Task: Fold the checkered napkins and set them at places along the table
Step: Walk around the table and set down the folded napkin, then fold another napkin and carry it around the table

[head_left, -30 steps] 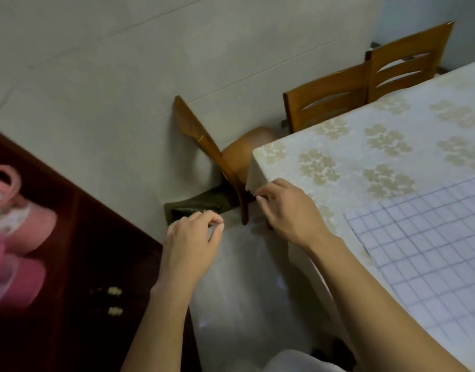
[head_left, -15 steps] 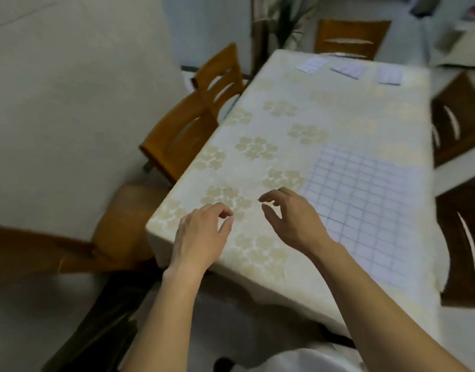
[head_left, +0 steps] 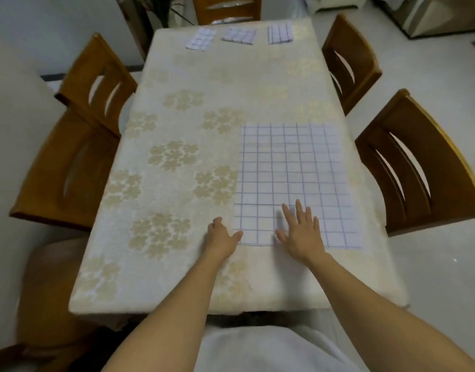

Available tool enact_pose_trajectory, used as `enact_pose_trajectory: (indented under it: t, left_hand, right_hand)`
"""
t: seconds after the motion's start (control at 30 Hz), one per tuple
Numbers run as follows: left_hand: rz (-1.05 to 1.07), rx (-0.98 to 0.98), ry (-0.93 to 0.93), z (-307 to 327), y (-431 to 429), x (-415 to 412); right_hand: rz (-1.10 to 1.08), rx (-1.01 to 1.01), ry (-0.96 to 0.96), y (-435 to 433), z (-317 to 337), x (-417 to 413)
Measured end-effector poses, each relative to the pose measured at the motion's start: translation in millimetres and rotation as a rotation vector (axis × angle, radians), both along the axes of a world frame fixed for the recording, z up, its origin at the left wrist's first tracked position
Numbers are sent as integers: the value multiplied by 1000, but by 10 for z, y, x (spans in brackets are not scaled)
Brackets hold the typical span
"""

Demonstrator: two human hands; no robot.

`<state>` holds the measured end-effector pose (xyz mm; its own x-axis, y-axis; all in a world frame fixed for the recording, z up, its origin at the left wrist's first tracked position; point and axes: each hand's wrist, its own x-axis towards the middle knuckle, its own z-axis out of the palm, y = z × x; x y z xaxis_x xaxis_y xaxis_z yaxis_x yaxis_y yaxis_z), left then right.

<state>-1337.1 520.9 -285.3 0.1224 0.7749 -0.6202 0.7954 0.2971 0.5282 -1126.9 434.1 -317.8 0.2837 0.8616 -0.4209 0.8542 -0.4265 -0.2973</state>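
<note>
1. unfolded checkered napkin (head_left: 292, 181) flat on desk (head_left: 177, 130), near right.
2. right hand (head_left: 302, 232) spread flat on its near edge.
3. left hand (head_left: 221, 237): thumb touches near-left corner; fingers unclear.
4. folded napkins (head_left: 239, 36) at far end.

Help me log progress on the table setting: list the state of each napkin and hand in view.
Large checkered napkin: unfolded, flat on the tablecloth.
Far-left napkin: folded, at the table's far end.
Far-middle napkin: folded, same row.
Far-right napkin: folded, same row.
Left hand: at the large napkin's near left corner, thumb touching it; grip unclear.
Right hand: flat, fingers spread, on the large napkin's near edge.
</note>
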Motion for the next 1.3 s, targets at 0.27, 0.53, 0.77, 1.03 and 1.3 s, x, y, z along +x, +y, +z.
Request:
enact_pose_trajectory:
  t: [0.27, 0.53, 0.77, 1.03, 1.3]
  left_hand:
    - [33, -42, 10, -220, 202, 184]
    - [78, 57, -93, -176, 467, -49]
    - [800, -69, -617, -73, 893, -385]
    - [715, -397, -748, -323, 56, -132]
    - [344, 2, -159, -584, 521, -727]
  right_hand:
    - [-101, -47, -40, 25, -229, -170]
    - [-140, -24, -74, 294, -34, -629]
    - [-122, 40, -17, 396, -110, -322]
    - [-245, -129, 94, 504, 14, -973]
    - [-33, 117, 44, 637, 192, -834]
